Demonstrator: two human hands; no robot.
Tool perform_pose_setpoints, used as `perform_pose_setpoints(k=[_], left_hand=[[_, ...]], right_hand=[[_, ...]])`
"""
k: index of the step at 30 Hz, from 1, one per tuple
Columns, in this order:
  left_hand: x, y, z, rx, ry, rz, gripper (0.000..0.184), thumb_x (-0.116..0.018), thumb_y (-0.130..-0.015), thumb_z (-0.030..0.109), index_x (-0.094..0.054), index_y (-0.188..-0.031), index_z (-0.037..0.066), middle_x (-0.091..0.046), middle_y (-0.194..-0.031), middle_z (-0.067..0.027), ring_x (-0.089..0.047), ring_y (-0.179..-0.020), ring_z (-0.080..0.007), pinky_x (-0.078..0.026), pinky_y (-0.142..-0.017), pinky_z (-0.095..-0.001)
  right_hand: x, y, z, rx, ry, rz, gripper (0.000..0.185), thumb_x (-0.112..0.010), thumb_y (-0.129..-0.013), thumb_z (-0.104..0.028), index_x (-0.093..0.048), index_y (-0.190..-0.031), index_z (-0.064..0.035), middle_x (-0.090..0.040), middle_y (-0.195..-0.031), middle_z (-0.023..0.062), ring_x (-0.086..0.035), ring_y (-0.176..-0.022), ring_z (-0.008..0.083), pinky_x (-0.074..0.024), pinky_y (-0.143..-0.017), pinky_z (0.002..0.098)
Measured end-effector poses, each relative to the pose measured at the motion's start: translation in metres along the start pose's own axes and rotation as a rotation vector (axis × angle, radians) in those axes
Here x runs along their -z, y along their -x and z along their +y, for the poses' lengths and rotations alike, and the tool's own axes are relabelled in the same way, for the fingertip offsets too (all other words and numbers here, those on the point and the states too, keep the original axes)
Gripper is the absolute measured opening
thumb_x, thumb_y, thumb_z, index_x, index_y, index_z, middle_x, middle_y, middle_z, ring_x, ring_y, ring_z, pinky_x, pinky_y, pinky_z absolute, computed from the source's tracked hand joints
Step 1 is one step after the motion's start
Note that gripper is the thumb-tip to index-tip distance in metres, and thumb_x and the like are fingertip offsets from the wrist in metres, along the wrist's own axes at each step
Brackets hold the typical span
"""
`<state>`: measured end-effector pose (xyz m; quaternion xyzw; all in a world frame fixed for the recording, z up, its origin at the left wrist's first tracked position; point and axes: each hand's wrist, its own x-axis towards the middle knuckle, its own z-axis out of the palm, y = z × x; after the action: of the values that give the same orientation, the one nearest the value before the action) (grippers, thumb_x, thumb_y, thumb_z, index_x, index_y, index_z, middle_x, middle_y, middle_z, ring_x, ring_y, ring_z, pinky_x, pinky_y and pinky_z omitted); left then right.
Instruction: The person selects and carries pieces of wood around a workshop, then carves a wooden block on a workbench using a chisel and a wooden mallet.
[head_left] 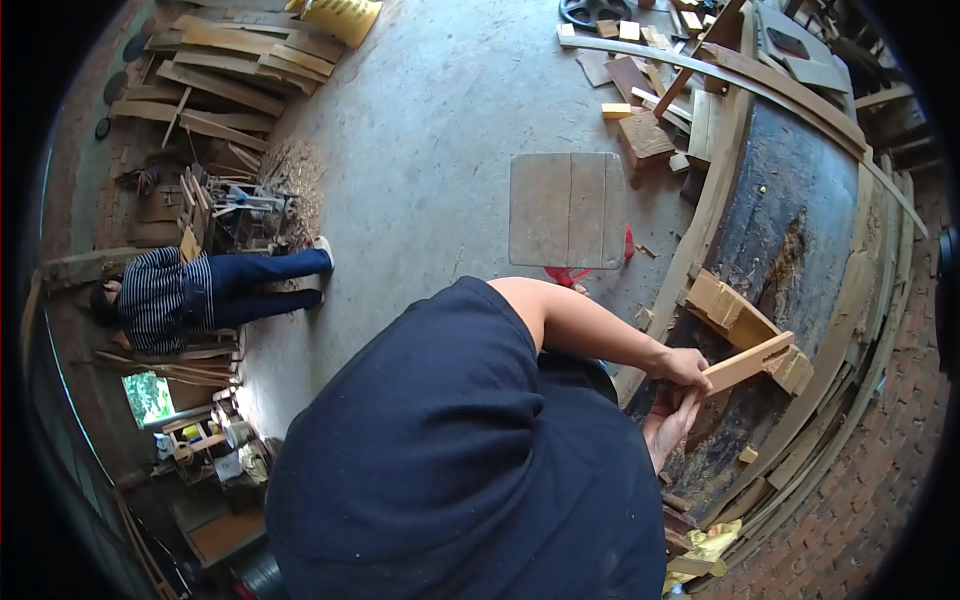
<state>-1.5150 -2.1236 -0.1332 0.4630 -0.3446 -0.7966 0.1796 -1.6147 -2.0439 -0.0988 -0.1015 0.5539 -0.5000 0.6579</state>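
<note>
My left hand (686, 367) has its fingers closed round the near end of a light wooden piece (742, 365). Just below it, my right hand (674, 424) meets the same end, its fingers pressed together there and partly hidden. The wooden piece slants up to the right, and a dark slot shows near its far end. That end lies over a thick wooden block (792, 372) on the dark workbench (800, 190). Another wooden block (732, 308) sits beside it, angled across the bench top.
A square wooden stool (567, 211) with red legs stands on the concrete floor. Wood offcuts (645, 137) are scattered near the bench. A co-worker (190, 290) in a striped top stands by a machine (250, 212) with shavings. Planks (225, 85) are stacked behind. A brick wall (880, 430) borders the bench.
</note>
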Motion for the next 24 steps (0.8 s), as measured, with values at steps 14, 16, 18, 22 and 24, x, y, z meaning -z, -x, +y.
perform_pose_setpoints(k=[14, 16, 18, 22, 24], left_hand=[[0.088, 0.041, 0.034, -0.19, -0.242, 0.266, 0.037, -0.05, -0.097, 0.04, -0.055, -0.1, 0.003, -0.064, -0.081, -0.0123, -0.065, -0.066, -0.0186, -0.053, -0.053, -0.0338], [0.095, 0.047, 0.032, -0.122, -0.243, 0.205, 0.038, -0.048, -0.098, 0.038, -0.056, -0.097, 0.001, -0.064, -0.076, -0.0115, -0.065, -0.06, -0.0195, -0.053, -0.052, -0.0342], [0.099, 0.06, 0.03, -0.069, -0.243, 0.132, 0.039, -0.048, -0.098, 0.038, -0.058, -0.097, 0.0, -0.064, -0.073, -0.0113, -0.065, -0.058, -0.0198, -0.053, -0.051, -0.0344], [0.103, 0.081, 0.02, -0.022, -0.296, 0.068, 0.042, -0.049, -0.097, 0.038, -0.061, -0.1, -0.003, -0.065, -0.07, -0.0109, -0.064, -0.054, -0.0192, -0.053, -0.047, -0.033], [0.105, 0.091, 0.013, -0.021, -0.332, -0.001, 0.046, -0.049, -0.098, 0.04, -0.063, -0.102, -0.004, -0.067, -0.069, -0.0114, -0.065, -0.054, -0.0181, -0.053, -0.045, -0.0322]], right_hand=[[-0.015, -0.014, 0.025, -0.087, 0.603, -0.091, 0.031, -0.053, -0.1, -0.025, -0.055, -0.124, -0.0065, -0.063, -0.098, 0.0058, -0.063, -0.083, 0.0135, -0.0507, -0.07, 0.0259], [-0.009, -0.009, 0.029, -0.043, 0.717, -0.06, 0.03, -0.053, -0.1, -0.024, -0.056, -0.123, -0.0046, -0.064, -0.098, 0.0071, -0.064, -0.081, 0.0138, -0.0513, -0.068, 0.0254], [-0.007, 0.001, 0.033, -0.005, 0.794, -0.029, 0.029, -0.052, -0.1, -0.022, -0.056, -0.121, -0.0036, -0.064, -0.096, 0.0072, -0.064, -0.081, 0.0135, -0.0512, -0.067, 0.0252], [0.005, 0.016, 0.051, 0.055, 0.915, 0.018, 0.028, -0.052, -0.099, -0.02, -0.057, -0.121, -0.0031, -0.066, -0.093, 0.0072, -0.064, -0.078, 0.0125, -0.0512, -0.065, 0.0253], [0.01, 0.023, 0.066, 0.061, 0.931, 0.028, 0.028, -0.053, -0.099, -0.021, -0.057, -0.121, -0.0044, -0.065, -0.093, 0.0061, -0.064, -0.077, 0.0119, -0.0509, -0.064, 0.0248]])
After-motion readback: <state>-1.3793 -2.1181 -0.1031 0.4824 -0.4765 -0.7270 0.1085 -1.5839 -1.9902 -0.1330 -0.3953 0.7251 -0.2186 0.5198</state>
